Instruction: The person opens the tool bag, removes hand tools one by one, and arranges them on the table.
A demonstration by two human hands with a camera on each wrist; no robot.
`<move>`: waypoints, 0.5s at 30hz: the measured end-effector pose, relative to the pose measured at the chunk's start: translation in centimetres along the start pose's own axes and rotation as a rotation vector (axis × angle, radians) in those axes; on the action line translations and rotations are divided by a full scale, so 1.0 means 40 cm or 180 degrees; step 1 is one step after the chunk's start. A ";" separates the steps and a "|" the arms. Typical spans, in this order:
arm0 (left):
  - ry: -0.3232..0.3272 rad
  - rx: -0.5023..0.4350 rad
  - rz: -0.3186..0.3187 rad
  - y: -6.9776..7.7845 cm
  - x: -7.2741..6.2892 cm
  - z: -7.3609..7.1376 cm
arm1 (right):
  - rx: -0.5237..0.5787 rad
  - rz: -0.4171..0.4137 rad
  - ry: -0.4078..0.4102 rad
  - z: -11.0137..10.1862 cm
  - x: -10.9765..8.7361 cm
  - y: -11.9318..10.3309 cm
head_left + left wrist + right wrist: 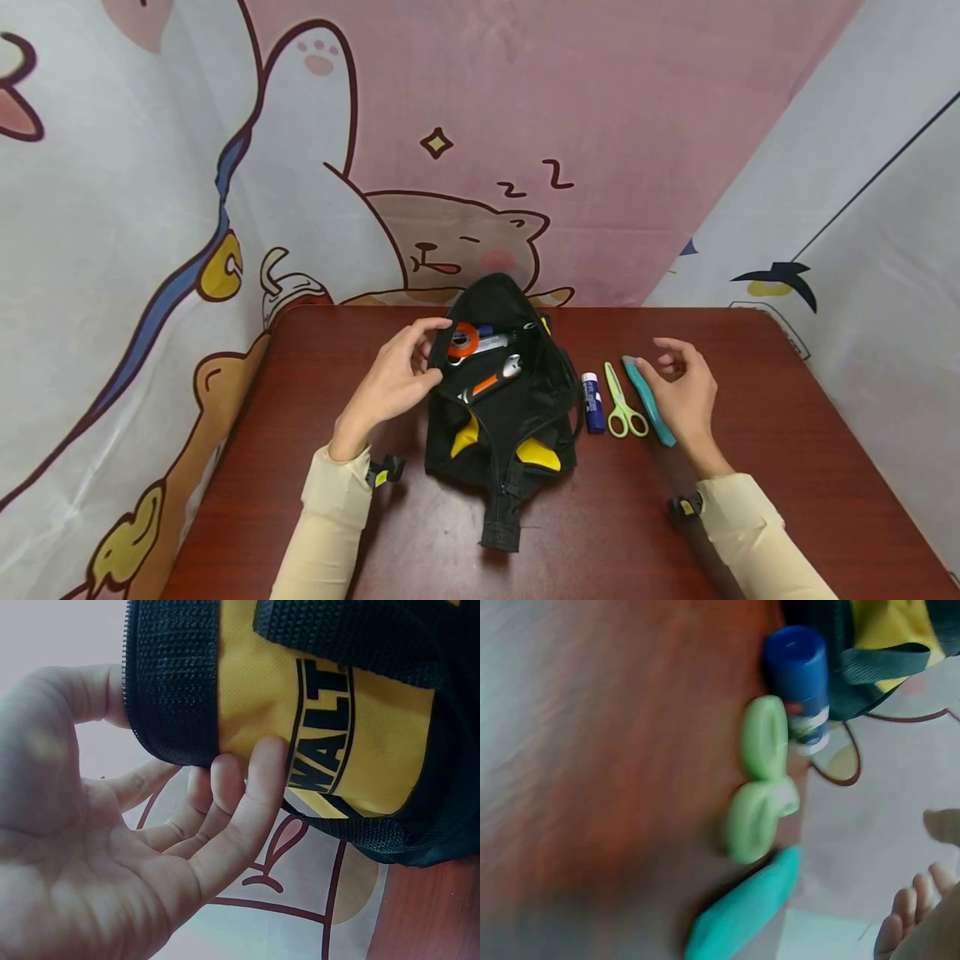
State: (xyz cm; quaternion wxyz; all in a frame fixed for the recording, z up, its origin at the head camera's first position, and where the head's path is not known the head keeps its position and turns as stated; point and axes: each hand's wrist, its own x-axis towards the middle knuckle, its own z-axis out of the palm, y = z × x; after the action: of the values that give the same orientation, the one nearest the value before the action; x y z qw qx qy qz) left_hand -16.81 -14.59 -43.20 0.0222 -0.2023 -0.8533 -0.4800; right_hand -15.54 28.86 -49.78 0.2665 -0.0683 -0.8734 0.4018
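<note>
A black and yellow tool bag (551, 400) lies unzipped on the table, its opening facing up. My left hand (386, 379) holds the left edge of that opening; in the left wrist view the thumb goes behind the zippered rim (172, 682) and the fingers touch the outside. Inside the bag are an orange tape roll (463, 340) and an orange and silver tool (487, 384). My right hand (686, 396), fingers loosely bent and holding nothing, hovers beside a teal utility knife (649, 404). Green scissors (622, 410) and a blue glue stick (592, 404) lie between knife and bag.
The reddish-brown wooden table (600, 525) carries all of these things. Behind it hangs a cartoon-printed cloth (600, 125), close to the table's back edge. The bag's black strap (501, 529) points toward the front.
</note>
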 end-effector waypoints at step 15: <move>-0.0026 -0.0036 0.0001 0.000 0.001 0.001 | 0.1175 -0.1061 -0.0225 0.011 0.012 -0.263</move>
State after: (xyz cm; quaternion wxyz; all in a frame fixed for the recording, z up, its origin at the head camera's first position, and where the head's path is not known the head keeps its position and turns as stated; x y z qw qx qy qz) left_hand -16.85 -14.55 -43.23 0.0176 -0.2045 -0.8506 -0.4840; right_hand -15.17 21.69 -42.08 0.3063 0.1406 -0.7932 0.5071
